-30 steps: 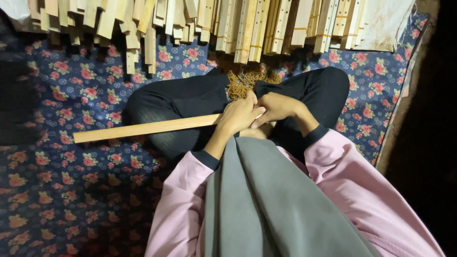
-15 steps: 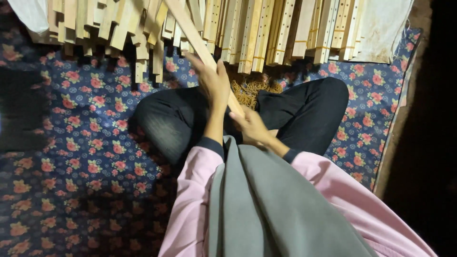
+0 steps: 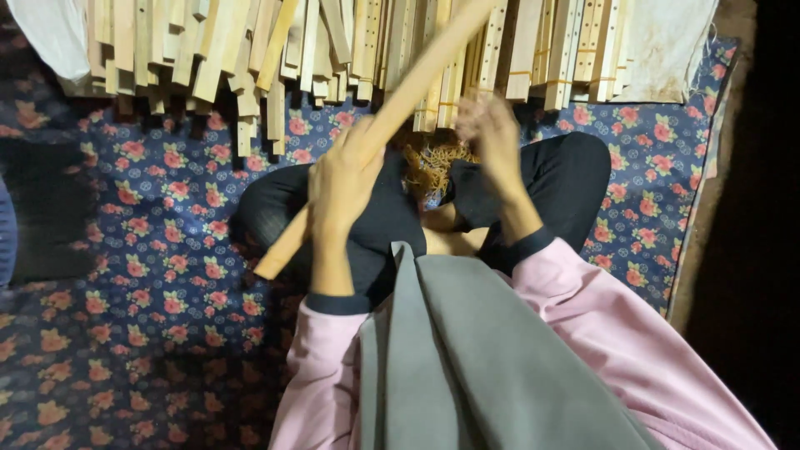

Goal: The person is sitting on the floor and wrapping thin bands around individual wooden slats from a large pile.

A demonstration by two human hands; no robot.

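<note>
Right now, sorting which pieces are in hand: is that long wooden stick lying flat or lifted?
Lifted and slanted: the left hand grips the wooden stick mid-length, above the lap.

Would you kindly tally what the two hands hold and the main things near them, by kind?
Wooden slat held in the left hand: 1
Stack of slats: 1
Fibre bundle by the right hand: 1
Floral mat: 1
White cloth: 2
Total: 6

I see pale tan wooden slats (image 3: 333,42), a navy floor cloth (image 3: 167,250) patterned with red-pink flowers, pink sleeves (image 3: 583,333), black trousers (image 3: 567,175).
</note>
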